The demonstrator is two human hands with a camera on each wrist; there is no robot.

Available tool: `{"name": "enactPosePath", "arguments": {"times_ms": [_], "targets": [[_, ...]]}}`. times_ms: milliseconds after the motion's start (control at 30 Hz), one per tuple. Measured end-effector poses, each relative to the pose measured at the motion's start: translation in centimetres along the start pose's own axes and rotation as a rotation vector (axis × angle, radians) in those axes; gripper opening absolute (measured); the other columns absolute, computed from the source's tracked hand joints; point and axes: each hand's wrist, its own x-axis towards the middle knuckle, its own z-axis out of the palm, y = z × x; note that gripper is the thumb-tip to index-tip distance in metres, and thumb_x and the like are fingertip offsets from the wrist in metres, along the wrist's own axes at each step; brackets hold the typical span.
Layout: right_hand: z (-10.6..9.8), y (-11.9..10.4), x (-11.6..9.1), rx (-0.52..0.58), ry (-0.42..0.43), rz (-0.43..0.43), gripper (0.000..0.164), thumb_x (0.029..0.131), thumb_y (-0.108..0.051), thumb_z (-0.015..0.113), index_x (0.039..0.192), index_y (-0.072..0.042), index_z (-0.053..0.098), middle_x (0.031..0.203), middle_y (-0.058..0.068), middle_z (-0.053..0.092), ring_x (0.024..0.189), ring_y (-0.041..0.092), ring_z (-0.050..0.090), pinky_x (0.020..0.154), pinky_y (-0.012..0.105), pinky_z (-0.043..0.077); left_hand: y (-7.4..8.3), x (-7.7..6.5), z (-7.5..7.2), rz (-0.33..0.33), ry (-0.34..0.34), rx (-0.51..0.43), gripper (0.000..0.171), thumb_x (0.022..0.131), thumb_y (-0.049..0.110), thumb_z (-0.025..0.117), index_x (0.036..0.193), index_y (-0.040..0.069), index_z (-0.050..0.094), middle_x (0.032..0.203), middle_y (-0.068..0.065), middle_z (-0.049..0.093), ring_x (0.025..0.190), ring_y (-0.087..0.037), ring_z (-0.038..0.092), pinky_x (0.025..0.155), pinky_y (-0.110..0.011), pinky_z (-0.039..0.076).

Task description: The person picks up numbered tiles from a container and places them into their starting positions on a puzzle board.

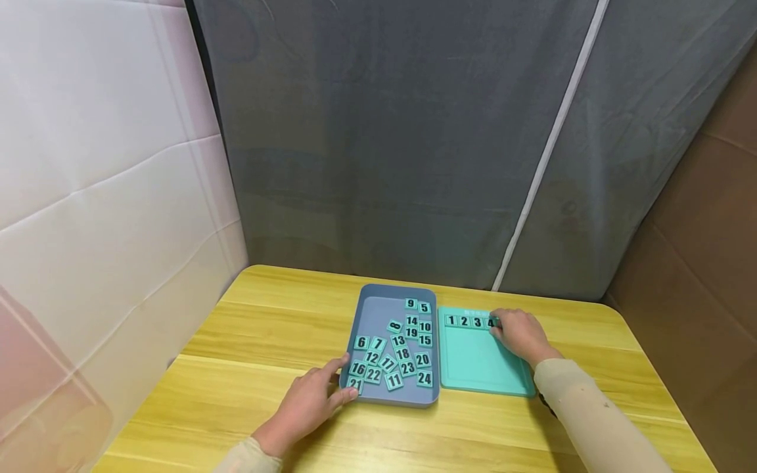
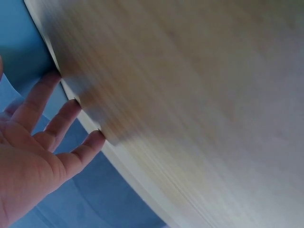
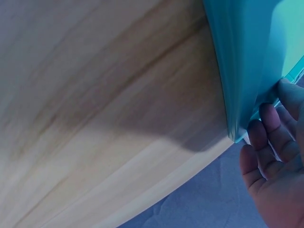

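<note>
A grey-blue tray (image 1: 378, 312) holds several loose teal number tiles, among them tile 5 (image 1: 424, 307), tile 9 (image 1: 411, 303) and tile 24 (image 1: 424, 378). At its near left corner, my left hand (image 1: 310, 397) touches the tray with thumb and extended fingers. To the tray's right lies a flat teal board (image 1: 479, 360). Tiles 1 (image 1: 451, 320), 2 (image 1: 464, 321) and 3 (image 1: 477, 322) stand in a row along its far edge. My right hand (image 1: 523, 334) pinches tile 4 (image 1: 490, 323) at the end of that row. In the right wrist view, its fingers hide the tile.
Both the tray and the board rest on a yellow wood-grain table (image 1: 266, 335). Behind it hangs a dark grey curtain (image 1: 378, 144). A pale panel (image 1: 106, 164) stands at the left and a brown one (image 1: 704, 263) at the right.
</note>
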Motion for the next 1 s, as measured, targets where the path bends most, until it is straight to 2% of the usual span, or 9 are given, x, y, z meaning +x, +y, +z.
{"name": "enactPosePath", "arguments": {"times_ms": [200,333,500,633,833,1000], "targets": [[0.0,0.0,0.0,0.016,-0.011,0.005,0.039,0.099,-0.021,0.078,0.132,-0.001,0.072,0.124,0.020,0.076,0.113,0.040,0.069,0.106,0.061,0.053,0.0,0.0,0.0,0.005,0.006,0.007,0.066,0.094,0.039,0.082,0.149,0.010,0.062,0.114,-0.008,0.082,0.111,-0.036,0.071,0.102,-0.065,0.050],[0.0,-0.1,0.0,0.014,-0.009,0.006,0.038,0.100,-0.021,0.077,0.132,-0.001,0.072,0.123,0.020,0.077,0.112,0.039,0.069,0.106,0.062,0.054,0.1,0.0,0.0,0.003,0.005,0.004,0.067,0.094,0.040,0.082,0.150,0.010,0.061,0.115,-0.008,0.082,0.112,-0.036,0.071,0.103,-0.065,0.050],[-0.5,-0.6,0.3,0.009,0.078,-0.007,0.035,0.100,-0.022,0.076,0.128,-0.001,0.074,0.112,0.017,0.079,0.101,0.035,0.072,0.097,0.058,0.058,0.0,0.0,0.0,0.008,0.008,0.001,0.067,0.094,0.040,0.082,0.150,0.009,0.062,0.114,-0.008,0.082,0.111,-0.036,0.072,0.102,-0.065,0.050],[-1.3,-3.0,1.5,0.024,0.130,-0.056,0.034,0.101,-0.025,0.075,0.128,-0.003,0.075,0.110,0.014,0.080,0.100,0.032,0.075,0.095,0.055,0.060,-0.1,0.0,-0.3,0.014,0.022,0.012,0.067,0.093,0.040,0.082,0.149,0.010,0.062,0.113,-0.008,0.082,0.109,-0.036,0.072,0.101,-0.065,0.051],[-1.6,-8.4,3.1,0.035,0.109,-0.155,0.035,0.101,-0.029,0.076,0.128,-0.006,0.076,0.123,0.012,0.078,0.117,0.033,0.069,0.109,0.055,0.053,0.0,0.0,-0.2,0.017,0.020,0.001,0.066,0.093,0.039,0.083,0.148,0.010,0.063,0.111,-0.007,0.082,0.106,-0.034,0.072,0.099,-0.064,0.051],[-0.9,-11.7,3.9,-0.072,0.096,-0.222,0.029,0.102,-0.028,0.075,0.122,-0.008,0.078,0.128,0.013,0.074,0.122,0.034,0.060,0.112,0.054,0.048,0.1,-0.2,0.0,0.019,0.013,-0.007,0.066,0.093,0.039,0.083,0.149,0.010,0.062,0.111,-0.007,0.082,0.106,-0.034,0.072,0.100,-0.063,0.051]]}}
